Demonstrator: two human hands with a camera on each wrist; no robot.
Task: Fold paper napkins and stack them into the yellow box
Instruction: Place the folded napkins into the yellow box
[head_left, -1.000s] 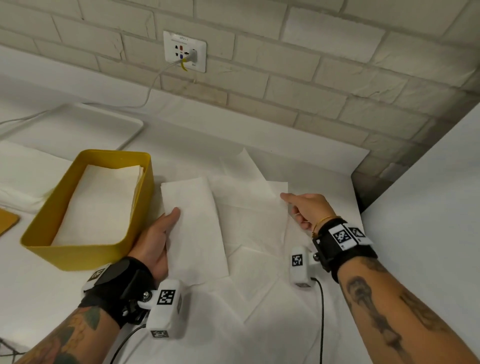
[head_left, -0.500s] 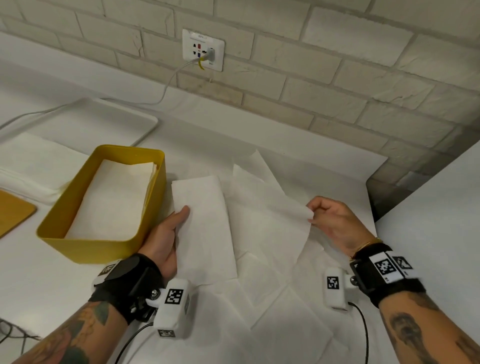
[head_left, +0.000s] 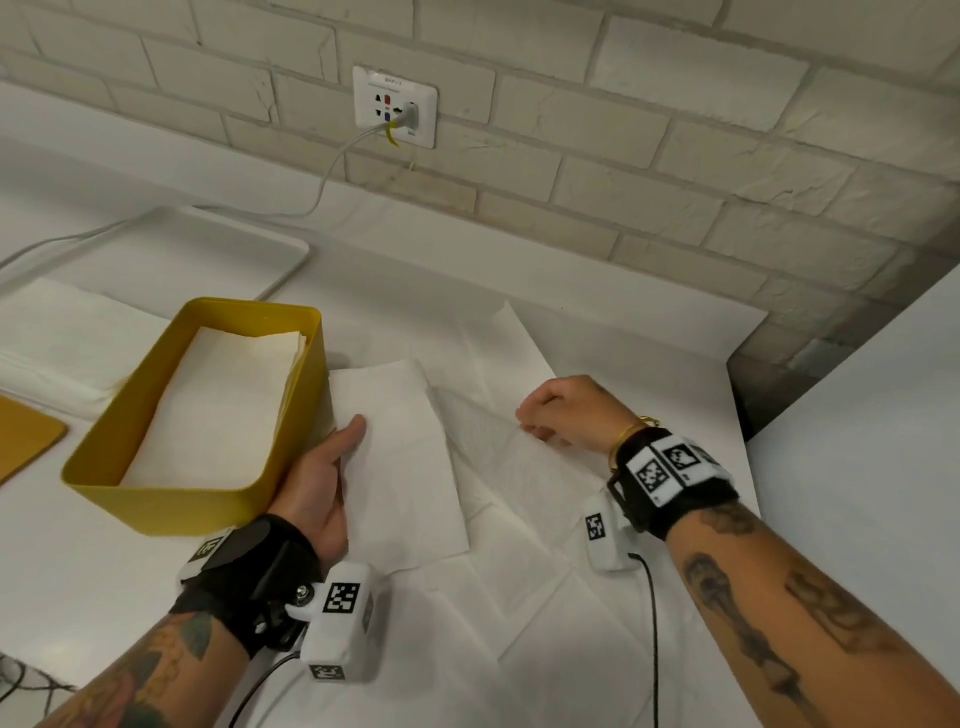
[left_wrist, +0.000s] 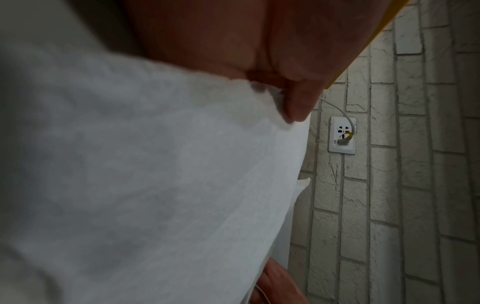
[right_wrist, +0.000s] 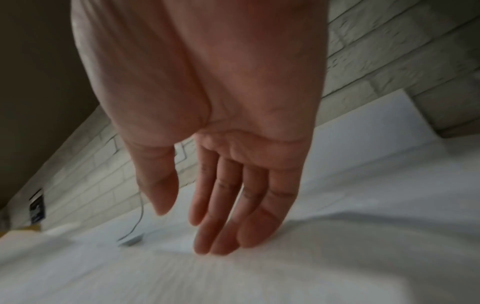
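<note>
— Head view: where's the folded napkin (head_left: 400, 457)?
— On the worktop (head_left: 649, 322), just beside the yellow box (head_left: 171, 501); left hand (head_left: 322, 483) grips its edge.
— Right hand (head_left: 566, 410)?
— Fingers straight, touching a loose napkin (head_left: 498, 447).

Head view: high, looking down at counter and brick wall. Wrist views: close under each palm, facing wallward. Shared: wall socket (head_left: 395, 106), upper centre.
</note>
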